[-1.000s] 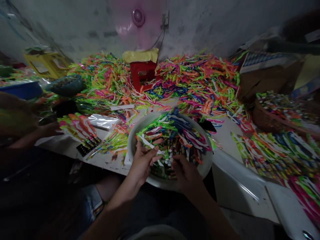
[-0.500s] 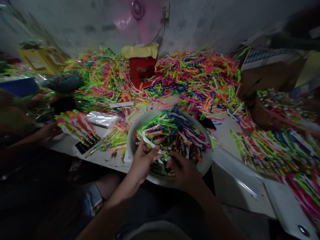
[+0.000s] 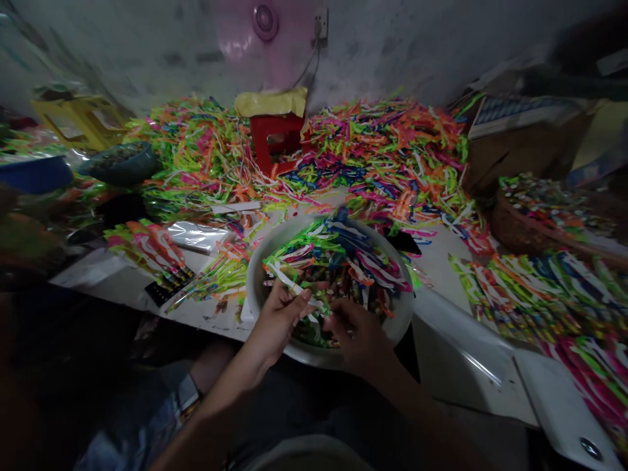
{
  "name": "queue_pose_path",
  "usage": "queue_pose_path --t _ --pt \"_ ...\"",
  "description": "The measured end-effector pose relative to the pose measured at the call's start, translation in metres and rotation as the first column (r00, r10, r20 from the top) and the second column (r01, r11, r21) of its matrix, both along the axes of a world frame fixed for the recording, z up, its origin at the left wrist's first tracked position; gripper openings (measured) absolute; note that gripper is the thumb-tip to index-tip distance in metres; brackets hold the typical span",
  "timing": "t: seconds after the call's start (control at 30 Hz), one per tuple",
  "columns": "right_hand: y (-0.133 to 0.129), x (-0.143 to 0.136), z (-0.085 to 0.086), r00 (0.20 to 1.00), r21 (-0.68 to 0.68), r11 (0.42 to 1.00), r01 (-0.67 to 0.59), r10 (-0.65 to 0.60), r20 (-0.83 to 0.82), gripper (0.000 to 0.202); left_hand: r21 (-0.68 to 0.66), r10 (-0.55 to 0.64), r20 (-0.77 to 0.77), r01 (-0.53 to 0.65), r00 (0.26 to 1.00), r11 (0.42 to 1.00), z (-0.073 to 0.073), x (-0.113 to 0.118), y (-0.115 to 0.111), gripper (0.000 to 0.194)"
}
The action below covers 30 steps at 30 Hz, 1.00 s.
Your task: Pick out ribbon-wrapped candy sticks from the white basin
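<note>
My left hand (image 3: 277,320) pinches a long, thin white-and-green plastic strip (image 3: 288,279) between thumb and fingers. My right hand (image 3: 357,332) is closed at the strip's lower right end, its fingertips pressed together there; the exact part they grip is dim and partly hidden. Both hands are over a round, pale basin (image 3: 254,278). Inside it lie green, blue, pink and orange plastic strips (image 3: 350,239), with small brownish pieces among them that are too dark to name.
Heaps of bright strips (image 3: 392,140) lie at the back around a red stool (image 3: 262,147). Rows of filled strips (image 3: 510,294) and a tub of small pieces (image 3: 510,219) are on the right. Strips on a black holder (image 3: 161,288) and a clear packet (image 3: 196,235) lie left; a person sits there.
The whole view has shifted slightly. My hands still hold the strip in nearly the same pose. On the left, the other person's hand has withdrawn from the strips on the black holder.
</note>
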State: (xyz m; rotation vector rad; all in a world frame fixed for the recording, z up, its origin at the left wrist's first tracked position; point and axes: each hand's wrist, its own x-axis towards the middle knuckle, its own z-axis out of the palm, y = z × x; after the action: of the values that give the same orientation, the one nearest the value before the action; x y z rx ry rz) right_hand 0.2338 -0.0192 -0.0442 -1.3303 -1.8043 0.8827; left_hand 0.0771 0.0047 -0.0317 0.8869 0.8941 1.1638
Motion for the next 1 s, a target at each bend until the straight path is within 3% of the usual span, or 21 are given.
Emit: queue_pose_path --t 0.07,0.13,0.17,0.23,0.3,0.33,0.4,0.43,0.47,0.53,0.6,0.63,0.7,0.77,0.83,0.93,1.0 --pt "0.011 0.009 0.003 0.995 0.044 0.997 -0.068 0.065 0.079 0.017 0.069 0.101 -0.085 -0.095 0.991 0.993 0.006 -0.013 0.006 0.044" --pt "0.025 0.019 0.011 0.961 0.164 0.984 -0.073 0.026 0.274 0.021 0.205 0.286 -0.194 -0.246 0.938 0.947 0.012 -0.036 0.016 0.044" --pt "0.032 0.023 0.014 0.912 0.25 0.967 -0.048 -0.059 0.406 0.021 0.282 0.386 -0.247 -0.315 0.889 0.906 0.014 -0.052 0.023 0.043" --pt "0.044 0.029 0.02 0.739 0.363 0.931 -0.035 -0.22 0.637 0.017 0.412 0.521 -0.386 -0.363 0.762 0.836 0.016 -0.087 0.037 0.04" --pt "0.054 0.029 0.021 0.581 0.394 0.914 -0.099 -0.268 0.769 0.022 0.451 0.542 -0.581 -0.315 0.607 0.835 0.013 -0.121 0.052 0.043" --pt "0.057 0.028 0.019 0.541 0.386 0.911 -0.142 -0.256 0.801 0.025 0.459 0.544 -0.668 -0.294 0.508 0.838 0.011 -0.134 0.058 0.047" --pt "0.063 0.024 0.013 0.516 0.366 0.907 -0.207 -0.216 0.829 0.029 0.523 0.568 -0.775 -0.223 0.278 0.823 0.007 -0.148 0.066 0.052" --pt "0.065 0.023 0.009 0.518 0.359 0.906 -0.224 -0.201 0.831 0.029 0.575 0.598 -0.779 -0.166 0.188 0.801 0.005 -0.148 0.068 0.052" --pt "0.066 0.022 0.006 0.52 0.356 0.905 -0.233 -0.193 0.832 0.028 0.617 0.623 -0.769 -0.084 0.143 0.782 0.004 -0.144 0.067 0.05" --pt "0.068 0.023 0.003 0.516 0.359 0.903 -0.236 -0.196 0.834 0.026 0.63 0.604 -0.772 0.114 0.2 0.768 0.003 -0.122 0.061 0.041" --pt "0.068 0.025 0.002 0.552 0.369 0.902 -0.224 -0.195 0.811 0.021 0.554 0.47 -0.829 0.337 0.303 0.761 0.003 -0.092 0.052 0.034" --pt "0.068 0.026 0.003 0.601 0.372 0.903 -0.215 -0.178 0.779 0.017 0.507 0.408 -0.861 0.432 0.305 0.746 0.002 -0.076 0.048 0.032" --pt "0.066 0.028 0.005 0.75 0.378 0.908 -0.184 -0.119 0.651 0.01 0.409 0.34 -0.912 0.538 0.227 0.737 -0.001 -0.049 0.042 0.032" --pt "0.062 0.03 0.008 0.891 0.369 0.921 -0.122 -0.062 0.449 0.015 0.318 0.285 -0.947 0.546 0.147 0.775 -0.005 -0.032 0.039 0.034" --pt "0.052 0.031 0.01 0.965 0.306 0.951 -0.043 -0.04 0.258 0.016 0.264 0.198 -0.963 0.504 0.181 0.822 -0.006 -0.027 0.038 0.035" --pt "0.032 0.031 0.011 0.995 0.127 0.992 0.001 -0.013 0.097 0.015 0.274 0.093 -0.904 0.399 0.416 0.875 0.0 -0.036 0.037 0.034" --pt "0.017 0.029 0.009 0.999 0.06 0.998 0.021 -0.023 0.039 0.02 0.299 0.094 -0.821 0.285 0.564 0.911 0.009 -0.045 0.033 0.033"
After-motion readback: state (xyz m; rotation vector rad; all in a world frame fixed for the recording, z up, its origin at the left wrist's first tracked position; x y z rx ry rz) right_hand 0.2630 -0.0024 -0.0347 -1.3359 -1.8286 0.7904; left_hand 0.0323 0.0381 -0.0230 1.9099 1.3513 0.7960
